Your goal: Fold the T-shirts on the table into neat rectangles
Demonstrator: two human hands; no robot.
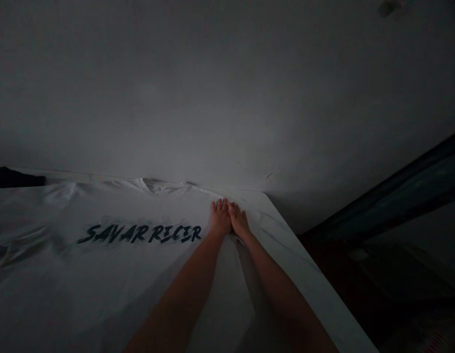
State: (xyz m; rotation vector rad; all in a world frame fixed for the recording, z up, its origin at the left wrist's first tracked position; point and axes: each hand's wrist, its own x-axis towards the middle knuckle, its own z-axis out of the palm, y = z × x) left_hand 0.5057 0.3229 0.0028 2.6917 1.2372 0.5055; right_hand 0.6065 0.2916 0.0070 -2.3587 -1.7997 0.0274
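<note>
A white T-shirt [83, 279] with dark brush-style lettering across the chest lies spread over a marble-patterned table [282, 235]. Its neckline points toward the wall. My left hand [220, 218] rests flat on the shirt's right-hand part, near the shoulder and sleeve, fingers stretched out. Right beside it and touching it, my right hand [239, 220] also lies flat at the sleeve, with its fingers extended. Neither hand shows anything gripped in it. Creases run through the cloth on the left side. The cloth directly beneath both palms is hidden.
A plain grey wall [198, 98] rises along the table's far edge. At the far left lies a piece of black cloth [16, 177]. The table's right edge slants down toward a dark floor area, and a dark beam-like strip [396, 196] crosses at right. The light is dim.
</note>
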